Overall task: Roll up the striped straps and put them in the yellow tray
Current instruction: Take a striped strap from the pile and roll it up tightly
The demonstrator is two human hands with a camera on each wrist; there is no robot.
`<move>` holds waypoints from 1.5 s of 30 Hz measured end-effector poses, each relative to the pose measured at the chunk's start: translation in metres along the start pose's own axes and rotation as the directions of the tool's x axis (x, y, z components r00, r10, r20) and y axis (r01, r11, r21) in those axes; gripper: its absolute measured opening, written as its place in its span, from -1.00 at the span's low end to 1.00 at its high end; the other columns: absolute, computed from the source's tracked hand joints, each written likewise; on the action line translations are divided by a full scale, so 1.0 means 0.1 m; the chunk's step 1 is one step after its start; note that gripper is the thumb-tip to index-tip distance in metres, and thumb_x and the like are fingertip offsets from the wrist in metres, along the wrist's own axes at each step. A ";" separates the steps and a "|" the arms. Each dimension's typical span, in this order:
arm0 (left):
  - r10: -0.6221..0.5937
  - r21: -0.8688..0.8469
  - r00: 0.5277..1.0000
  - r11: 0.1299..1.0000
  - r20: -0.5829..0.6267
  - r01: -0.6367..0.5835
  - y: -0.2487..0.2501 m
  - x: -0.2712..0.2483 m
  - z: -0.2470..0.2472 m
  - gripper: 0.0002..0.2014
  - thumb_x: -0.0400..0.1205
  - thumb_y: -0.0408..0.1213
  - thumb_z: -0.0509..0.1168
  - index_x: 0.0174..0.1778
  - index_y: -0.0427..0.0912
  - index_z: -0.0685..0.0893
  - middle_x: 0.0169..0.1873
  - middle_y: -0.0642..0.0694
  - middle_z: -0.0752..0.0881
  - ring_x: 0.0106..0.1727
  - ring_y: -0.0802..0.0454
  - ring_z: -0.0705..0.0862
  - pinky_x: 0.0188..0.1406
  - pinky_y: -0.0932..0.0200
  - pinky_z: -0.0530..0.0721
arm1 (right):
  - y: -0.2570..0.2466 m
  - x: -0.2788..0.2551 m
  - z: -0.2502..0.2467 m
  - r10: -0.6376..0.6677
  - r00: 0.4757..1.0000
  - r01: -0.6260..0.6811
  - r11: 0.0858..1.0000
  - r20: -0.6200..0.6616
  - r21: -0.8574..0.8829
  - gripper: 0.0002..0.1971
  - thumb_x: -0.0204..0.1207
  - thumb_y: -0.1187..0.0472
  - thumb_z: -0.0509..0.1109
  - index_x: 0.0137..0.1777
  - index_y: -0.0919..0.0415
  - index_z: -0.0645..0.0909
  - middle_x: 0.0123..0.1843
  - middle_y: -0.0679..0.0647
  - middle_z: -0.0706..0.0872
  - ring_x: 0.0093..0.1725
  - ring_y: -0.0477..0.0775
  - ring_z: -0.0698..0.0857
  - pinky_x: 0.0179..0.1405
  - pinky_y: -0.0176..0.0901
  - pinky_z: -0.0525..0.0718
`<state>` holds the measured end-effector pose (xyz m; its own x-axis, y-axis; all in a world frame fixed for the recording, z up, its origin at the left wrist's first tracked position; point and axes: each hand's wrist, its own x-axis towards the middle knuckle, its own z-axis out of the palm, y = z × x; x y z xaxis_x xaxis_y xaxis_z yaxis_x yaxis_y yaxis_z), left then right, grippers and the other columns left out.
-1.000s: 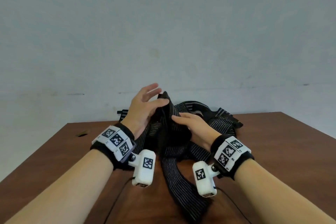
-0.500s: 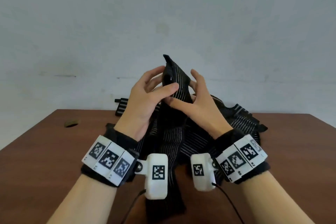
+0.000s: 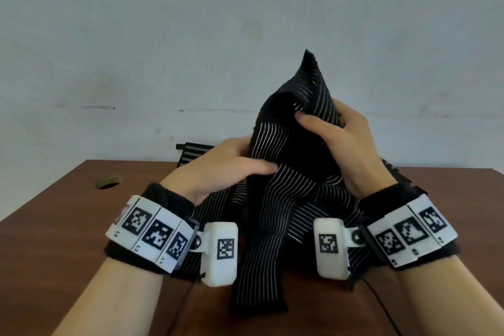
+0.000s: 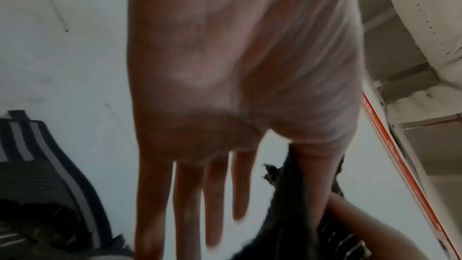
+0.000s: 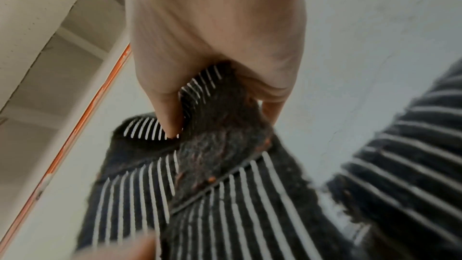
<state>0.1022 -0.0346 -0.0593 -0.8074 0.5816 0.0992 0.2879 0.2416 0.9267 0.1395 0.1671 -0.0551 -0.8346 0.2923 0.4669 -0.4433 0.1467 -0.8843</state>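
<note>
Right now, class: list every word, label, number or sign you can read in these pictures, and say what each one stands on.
No readable words or numbers anywhere.
White wristbands: black-and-white square code patterns, not text; tiny marks beneath them too small to read.
White camera boxes: one square code each, no letters.
Striped strap: white lines only, no label showing.
Orange strip in the right wrist view: any marks blurred.

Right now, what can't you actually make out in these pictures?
- Yellow tray: in none of the views.
- How far the strap is rolled: head view, right hand covers the folded top.
- Left hand's fingers behind the strap: hidden in the head view, blurred in the left wrist view.
- Remaining straps: hands and wristbands cover the pile on the table.
</note>
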 end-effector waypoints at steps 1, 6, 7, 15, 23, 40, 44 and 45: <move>-0.047 0.011 0.999 0.999 0.020 0.047 -0.02 0.00 0.01 -0.84 0.75 -0.27 0.37 0.16 0.07 0.78 0.05 0.13 0.89 0.09 0.21 0.85 0.14 0.23 0.73 | -0.01 0.00 -0.02 0.014 1.000 -0.014 1.000 0.012 0.017 -0.69 0.51 0.20 0.64 0.24 0.16 0.77 0.05 0.07 0.90 0.06 0.09 0.89 0.11 0.08 0.84; -0.107 -0.380 0.980 0.925 -0.170 0.035 -0.05 0.06 -0.02 -0.68 0.87 -0.13 0.13 0.20 -0.19 0.76 -0.11 -0.15 0.87 -0.06 -0.13 0.85 0.17 -0.02 0.74 | -0.08 0.05 -0.19 -0.008 0.993 0.007 1.000 -0.115 -0.003 -0.66 0.47 0.29 0.64 0.24 0.15 0.78 -0.02 0.08 0.90 -0.05 0.07 0.90 -0.07 -0.10 0.82; -0.098 -0.432 0.966 0.902 -0.238 -0.015 -0.04 0.05 -0.04 -0.71 0.84 -0.10 0.19 0.16 -0.16 0.77 -0.20 -0.12 0.80 -0.17 -0.09 0.80 0.07 -0.02 0.72 | -0.10 0.06 -0.23 -0.015 0.988 0.016 1.000 -0.154 0.010 -0.67 0.47 0.33 0.62 0.23 0.16 0.79 -0.04 0.08 0.90 -0.07 0.06 0.90 -0.10 -0.13 0.81; -0.052 0.081 0.998 0.995 -0.047 0.056 -0.01 -0.10 -0.17 0.09 0.11 0.59 0.44 0.62 0.29 0.50 0.39 0.22 0.65 0.37 0.24 0.66 0.40 0.14 0.58 | -0.18 0.11 -0.46 0.112 0.972 -0.068 0.975 -0.205 0.211 -0.71 0.51 0.38 0.54 0.23 0.25 0.79 -0.02 0.19 0.90 -0.04 0.15 0.90 -0.04 -0.04 0.84; 0.128 -0.126 0.972 0.980 -0.198 -0.155 0.07 -0.03 0.09 -0.49 0.50 0.17 0.50 0.26 -0.07 0.80 0.07 -0.16 0.88 0.17 -0.12 0.85 0.43 -0.16 0.70 | -0.32 -0.04 -0.28 0.037 0.951 0.034 0.974 0.308 -0.223 -0.42 0.35 0.35 0.72 0.35 -0.06 0.73 -0.04 0.13 0.91 -0.09 0.04 0.88 0.07 -0.08 0.85; 0.172 0.158 0.936 0.979 -0.308 -0.128 0.07 -0.16 -0.25 -0.79 0.70 -0.39 0.42 0.18 -0.01 0.81 -0.02 0.04 0.89 0.02 0.11 0.85 0.18 0.06 0.79 | -0.26 -0.10 -0.16 0.068 0.987 -0.022 0.955 0.144 -0.297 -0.91 0.48 0.26 0.64 -0.03 0.17 0.88 -0.12 0.07 0.92 -0.06 0.05 0.91 0.11 0.01 0.86; 0.097 0.045 0.912 0.995 -0.398 -0.086 0.05 -0.15 -0.28 -0.87 0.75 -0.30 0.40 0.17 -0.06 0.76 -0.10 -0.16 0.90 -0.06 -0.10 0.89 0.15 -0.16 0.83 | -0.27 -0.08 -0.11 0.063 0.998 -0.059 0.992 0.029 -0.112 -0.94 0.57 0.31 0.54 -0.04 0.21 0.86 -0.11 0.14 0.92 -0.10 0.10 0.90 -0.07 -0.08 0.84; 0.075 -0.010 0.896 0.996 -0.437 -0.088 0.03 -0.15 -0.29 -0.86 0.76 -0.29 0.38 0.22 -0.08 0.75 -0.11 -0.15 0.90 -0.08 -0.09 0.89 0.13 -0.15 0.84 | -0.30 -0.07 -0.11 0.099 0.995 -0.099 0.995 0.000 -0.001 -0.92 0.61 0.32 0.49 -0.04 0.23 0.84 -0.13 0.14 0.91 -0.16 0.09 0.88 -0.17 -0.13 0.82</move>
<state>0.1001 -0.0648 -0.0477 -0.9272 0.2000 0.3167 0.3528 0.1821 0.9178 0.1620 0.1714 -0.0321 -0.8743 0.3054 0.3773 -0.3584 0.1183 -0.9261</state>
